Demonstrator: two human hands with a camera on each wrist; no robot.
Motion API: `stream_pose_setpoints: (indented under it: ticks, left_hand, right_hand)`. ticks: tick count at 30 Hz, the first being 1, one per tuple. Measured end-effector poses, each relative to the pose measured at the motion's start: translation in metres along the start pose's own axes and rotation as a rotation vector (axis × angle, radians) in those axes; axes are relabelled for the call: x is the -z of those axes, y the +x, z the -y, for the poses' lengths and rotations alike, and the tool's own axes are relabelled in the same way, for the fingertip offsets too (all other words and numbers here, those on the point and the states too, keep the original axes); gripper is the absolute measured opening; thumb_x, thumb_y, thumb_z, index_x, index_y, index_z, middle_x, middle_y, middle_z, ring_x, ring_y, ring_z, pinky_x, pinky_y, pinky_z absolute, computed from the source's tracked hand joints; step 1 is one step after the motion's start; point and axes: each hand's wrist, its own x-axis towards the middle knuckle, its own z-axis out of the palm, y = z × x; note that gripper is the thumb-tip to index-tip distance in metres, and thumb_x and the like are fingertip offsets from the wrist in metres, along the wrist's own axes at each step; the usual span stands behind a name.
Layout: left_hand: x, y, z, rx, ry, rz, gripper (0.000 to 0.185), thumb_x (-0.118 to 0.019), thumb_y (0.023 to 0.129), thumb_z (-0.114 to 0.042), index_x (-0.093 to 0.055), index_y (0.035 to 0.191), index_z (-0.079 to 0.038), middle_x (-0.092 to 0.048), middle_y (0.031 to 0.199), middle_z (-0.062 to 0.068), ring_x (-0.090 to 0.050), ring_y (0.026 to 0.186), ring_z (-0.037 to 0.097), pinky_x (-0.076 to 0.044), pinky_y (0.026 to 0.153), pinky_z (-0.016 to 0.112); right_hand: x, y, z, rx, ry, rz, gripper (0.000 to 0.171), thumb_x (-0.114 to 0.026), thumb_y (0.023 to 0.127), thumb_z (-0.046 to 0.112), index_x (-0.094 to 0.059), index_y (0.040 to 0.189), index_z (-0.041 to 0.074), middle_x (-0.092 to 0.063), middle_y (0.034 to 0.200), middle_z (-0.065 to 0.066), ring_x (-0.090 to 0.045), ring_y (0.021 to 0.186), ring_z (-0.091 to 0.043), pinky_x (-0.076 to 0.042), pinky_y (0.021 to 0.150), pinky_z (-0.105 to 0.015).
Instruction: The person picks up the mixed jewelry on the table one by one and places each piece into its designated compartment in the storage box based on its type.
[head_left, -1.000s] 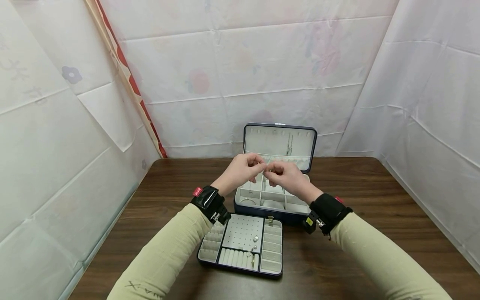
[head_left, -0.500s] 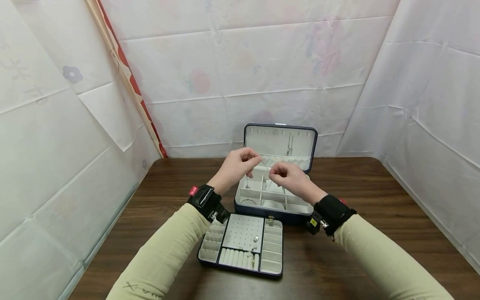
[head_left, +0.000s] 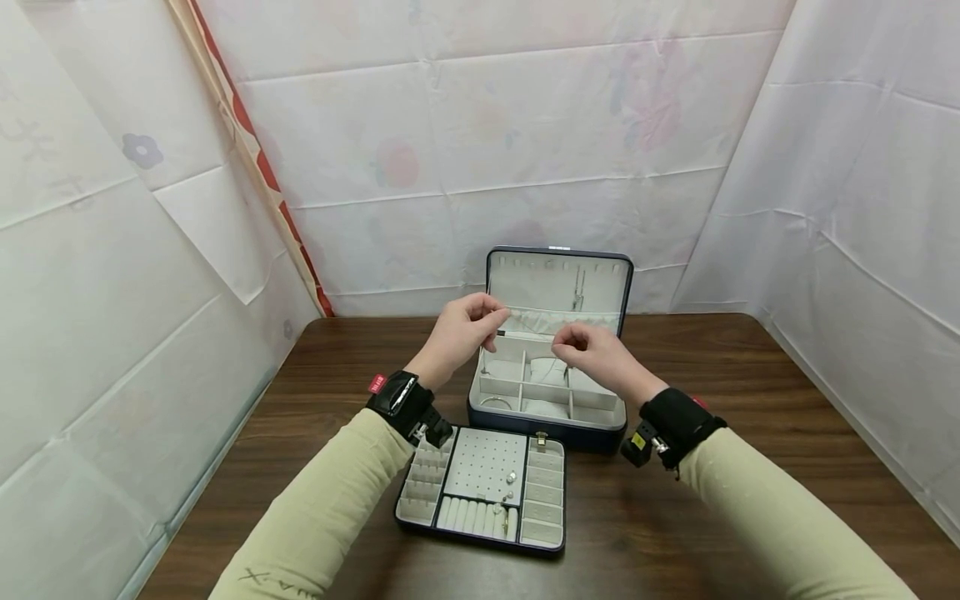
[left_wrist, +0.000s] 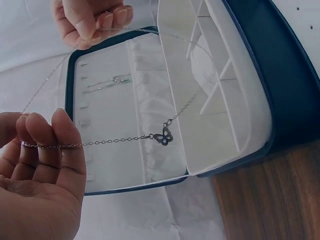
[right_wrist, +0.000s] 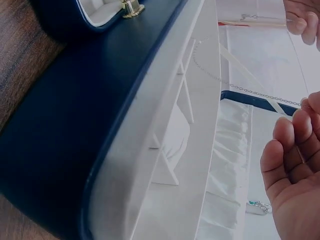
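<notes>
The necklace (left_wrist: 115, 140) is fine silvery metal, its links bright and shiny; its pendant (left_wrist: 163, 136) looks like darker, polished metal with pale, glinting spots. The box (right_wrist: 60, 130) has a smooth, dark blue skin, leather-like, with a soft sheen, and a glossy gold metal clasp (right_wrist: 132, 8). Its pale lining looks matt and cloth-like, while the pocket (right_wrist: 225, 170) is gathered, rumpled cloth with a satiny gleam. The cushion (left_wrist: 202, 65) looks smooth and padded. The tray (head_left: 480, 460) has a flat, pierced, matt face. The surface (head_left: 345, 367) is brown, wood-grained, with a low shine. The sheets (head_left: 337, 125) are thin, creased and slightly glossy, cloth or plastic. The sleeves (head_left: 330, 492) are matt cloth.
</notes>
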Motion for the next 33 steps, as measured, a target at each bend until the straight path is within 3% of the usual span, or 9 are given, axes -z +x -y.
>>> stream_pose_setpoints:
  ticks: [9, 15, 19, 21, 26, 31, 33]
  left_hand:
    - [0.003, -0.003, 0.007, 0.038, -0.040, 0.005, 0.015, -0.064, 0.102, -0.023, -0.070, 0.108, -0.010, -0.060, 0.077, 0.004, -0.063, 0.066, 0.019, -0.053, 0.066, 0.029]
    - [0.003, -0.004, 0.013, 0.055, -0.040, 0.014, 0.013, -0.063, 0.103, -0.020, -0.068, 0.105, -0.008, -0.061, 0.078, 0.005, -0.065, 0.069, 0.019, -0.057, 0.080, 0.047]
    - [0.001, -0.006, 0.018, 0.062, -0.030, 0.036, 0.013, -0.063, 0.103, -0.018, -0.068, 0.106, -0.006, -0.064, 0.082, 0.007, -0.066, 0.074, 0.019, -0.059, 0.081, 0.041]
    - [0.000, -0.007, 0.021, 0.074, -0.014, 0.046, 0.013, -0.063, 0.103, -0.017, -0.067, 0.106, -0.005, -0.066, 0.084, 0.008, -0.067, 0.076, 0.019, -0.059, 0.080, 0.037]
    - [-0.004, -0.010, 0.028, 0.112, 0.058, 0.079, 0.012, -0.062, 0.103, -0.016, -0.068, 0.103, -0.005, -0.070, 0.085, 0.008, -0.069, 0.081, 0.019, -0.058, 0.088, 0.047]
    - [-0.008, -0.014, 0.033, 0.116, 0.137, 0.135, 0.012, -0.062, 0.103, -0.017, -0.069, 0.102, -0.006, -0.072, 0.087, 0.008, -0.070, 0.091, 0.031, -0.056, 0.091, 0.050]
    - [-0.010, -0.016, 0.034, 0.110, 0.175, 0.148, 0.012, -0.063, 0.103, -0.018, -0.070, 0.102, -0.008, -0.072, 0.087, 0.006, -0.069, 0.093, 0.033, -0.057, 0.087, 0.045]
  right_hand:
    - [0.009, 0.000, 0.002, -0.018, 0.088, -0.018, 0.024, -0.057, 0.106, 0.034, -0.064, 0.112, 0.012, -0.064, 0.106, -0.012, -0.058, 0.097, -0.030, -0.048, 0.086, -0.043]
    - [0.014, 0.004, 0.007, -0.024, 0.159, -0.020, 0.030, -0.055, 0.107, 0.036, -0.061, 0.115, 0.008, -0.068, 0.112, -0.014, -0.062, 0.104, -0.026, -0.050, 0.093, -0.042]
    - [0.016, 0.008, 0.008, -0.022, 0.213, -0.032, 0.034, -0.055, 0.107, 0.037, -0.060, 0.115, 0.005, -0.069, 0.111, -0.013, -0.063, 0.106, -0.026, -0.049, 0.095, -0.041]
    - [0.017, 0.009, 0.009, -0.020, 0.243, -0.038, 0.034, -0.056, 0.107, 0.036, -0.060, 0.115, 0.003, -0.069, 0.109, -0.014, -0.063, 0.105, -0.027, -0.049, 0.096, -0.042]
    - [0.017, 0.012, 0.015, -0.028, 0.311, -0.044, 0.031, -0.058, 0.106, 0.033, -0.059, 0.116, 0.003, -0.064, 0.090, -0.014, -0.065, 0.095, -0.031, -0.050, 0.098, -0.043]
    - [0.018, 0.017, 0.022, -0.035, 0.319, -0.041, 0.028, -0.058, 0.106, 0.031, -0.058, 0.115, 0.005, -0.056, 0.081, -0.010, -0.066, 0.085, -0.032, -0.051, 0.097, -0.046]
    - [0.018, 0.019, 0.025, -0.036, 0.306, -0.043, 0.027, -0.058, 0.106, 0.031, -0.059, 0.114, 0.005, -0.055, 0.081, -0.009, -0.065, 0.085, -0.034, -0.052, 0.095, -0.048]
